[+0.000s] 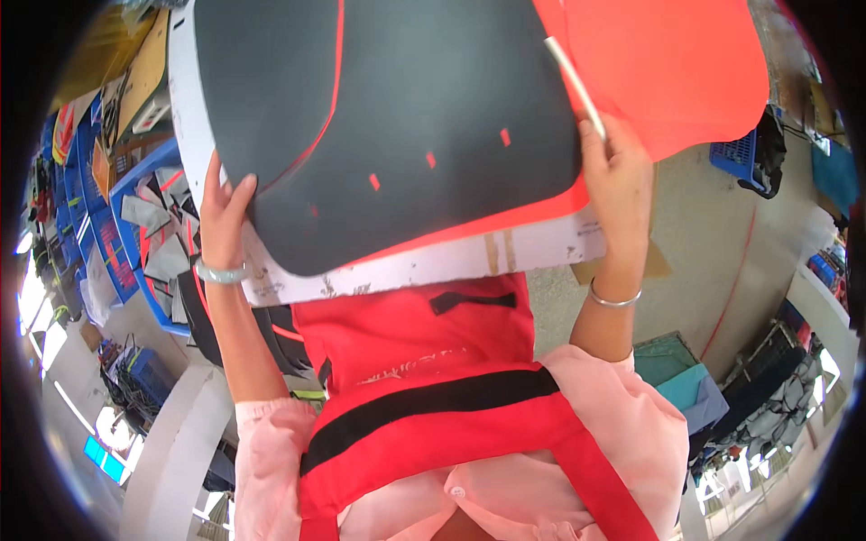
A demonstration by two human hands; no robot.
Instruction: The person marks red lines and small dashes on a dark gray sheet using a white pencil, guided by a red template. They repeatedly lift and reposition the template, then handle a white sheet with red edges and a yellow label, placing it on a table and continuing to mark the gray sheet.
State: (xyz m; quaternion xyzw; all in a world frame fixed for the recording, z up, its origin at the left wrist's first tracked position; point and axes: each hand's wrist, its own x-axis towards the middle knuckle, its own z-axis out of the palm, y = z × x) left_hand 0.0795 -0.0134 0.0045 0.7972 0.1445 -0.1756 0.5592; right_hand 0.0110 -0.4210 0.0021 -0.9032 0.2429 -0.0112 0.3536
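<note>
A large black sheet [433, 108] with rounded corners, a curved red line and several small red slots lies over a bright red sheet [667, 63]. The red one sticks out at the right and along the near edge. Both rest on a white board [325, 287] with scuffed edges. My left hand [225, 212] grips the left edge of the black sheet, thumb near its rim; some fingertips are hidden. At the right edge, my right hand [618, 171] holds a slim white stick [575, 86] between thumb and fingers, its free end pointing up and left over the sheets.
Left of the board stands a blue crate [149, 239] filled with grey and red cut pieces. Blue shelves [90, 198] stand farther left. On the floor at the right are a blue basket [735, 158] with a black bag [769, 153], and folded teal cloth [681, 392].
</note>
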